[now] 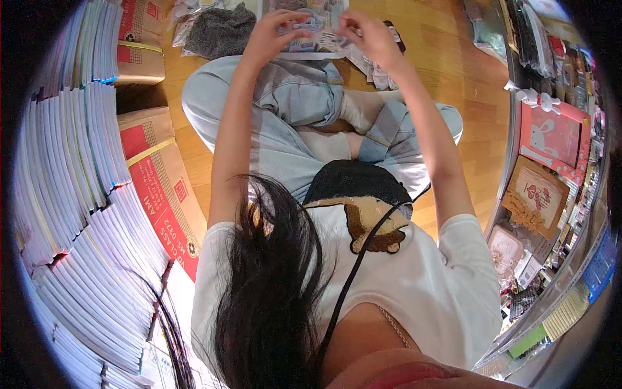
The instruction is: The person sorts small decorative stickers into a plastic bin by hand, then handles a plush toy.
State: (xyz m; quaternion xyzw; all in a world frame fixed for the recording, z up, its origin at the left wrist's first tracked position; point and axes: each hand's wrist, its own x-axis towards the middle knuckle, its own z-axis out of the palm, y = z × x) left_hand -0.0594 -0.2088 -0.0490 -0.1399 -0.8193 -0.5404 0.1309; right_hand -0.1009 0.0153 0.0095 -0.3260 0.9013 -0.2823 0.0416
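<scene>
Both of my hands are raised over a white container (pixel 312 56) that holds several small packets, some in clear wrapping. My left hand (pixel 271 35) is on the left side, thumb and fingers curved and apart, with packets visible behind the gap. Opposite it, my right hand (pixel 372 39) has its fingers curled in toward the thumb near the container's right side. Whatever lies at its fingertips, if anything, is too small to make out. A dark grey knitted piece (pixel 220 31) lies beside the container on the left.
My crossed legs in light jeans (pixel 295 97) fill the wooden floor (pixel 483 117) before the container. Tall stacks of booklets (pixel 71 149) and red-brown cartons (pixel 162 181) stand left. On the right, a shelf carries a pink frame (pixel 554 139) and a wooden frame (pixel 534 198). Small packets (pixel 382 78) lie near my feet.
</scene>
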